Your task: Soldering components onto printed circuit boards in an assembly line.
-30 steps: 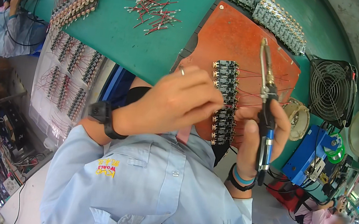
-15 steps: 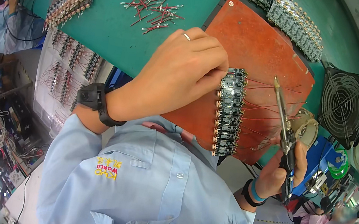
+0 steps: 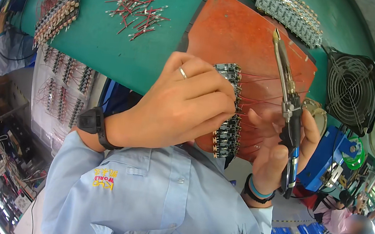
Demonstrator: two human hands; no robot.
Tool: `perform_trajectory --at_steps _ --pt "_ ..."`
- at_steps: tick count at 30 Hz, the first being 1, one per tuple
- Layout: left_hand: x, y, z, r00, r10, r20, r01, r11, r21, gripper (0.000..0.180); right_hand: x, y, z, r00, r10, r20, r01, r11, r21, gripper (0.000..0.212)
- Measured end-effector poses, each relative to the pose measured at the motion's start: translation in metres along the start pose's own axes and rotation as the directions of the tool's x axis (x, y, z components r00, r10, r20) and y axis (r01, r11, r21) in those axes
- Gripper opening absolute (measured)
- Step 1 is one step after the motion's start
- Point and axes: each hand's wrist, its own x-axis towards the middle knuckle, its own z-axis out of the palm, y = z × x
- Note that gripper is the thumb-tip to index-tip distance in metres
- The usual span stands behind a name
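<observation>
1. one column of small circuit boards [image 3: 228, 118] with red wires lay on one orange mat [image 3: 237, 38], centre.
2. the left hand [image 3: 184, 102] curled palm-down, fingertips pressing the boards.
3. the right hand [image 3: 275, 143] gripped one soldering iron [image 3: 288, 97], tip pointing far.
4. a black fan [image 3: 352, 90] stood at right.

Bench [image 3: 110, 53]: green surface.
Centre right: orange-brown work board [image 3: 237, 38] lying flat.
Upper middle: loose pile of short red wires [image 3: 137, 12].
Far edge: rows of small circuit boards [image 3: 291, 12].
Left edge: further circuit board rows [image 3: 58, 12].
Right: black fan [image 3: 351, 92].
</observation>
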Motion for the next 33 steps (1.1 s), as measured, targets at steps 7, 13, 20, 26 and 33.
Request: perform_trajectory --at_steps 7,13,20,26,33 --pt "-0.002 0.005 0.000 0.999 0.032 0.027 -0.032 0.999 -0.011 0.022 -0.004 -0.005 0.003 1.000 0.000 0.010 0.001 1.000 -0.029 0.066" --pt "0.000 0.000 -0.007 0.997 -0.068 0.046 0.064 0.995 0.079 0.014 -0.003 -0.001 -0.006 0.997 -0.082 0.008 0.082 0.986 -0.142 0.067" --pt "0.008 -0.025 -0.010 0.986 -0.167 0.028 0.160 0.973 0.164 0.011 -0.012 -0.007 -0.040 0.956 -0.291 -0.020 0.252 0.859 -0.445 0.059" --pt "0.012 -0.025 -0.010 0.984 -0.174 0.029 0.167 0.972 0.167 0.012 -0.013 -0.012 -0.050 0.958 -0.257 0.123 0.284 0.815 -0.506 0.053" --pt "0.015 -0.024 -0.009 0.980 -0.195 0.039 0.184 0.966 0.183 0.012 -0.002 -0.012 -0.044 0.939 -0.134 0.318 0.291 0.802 -0.521 0.046"
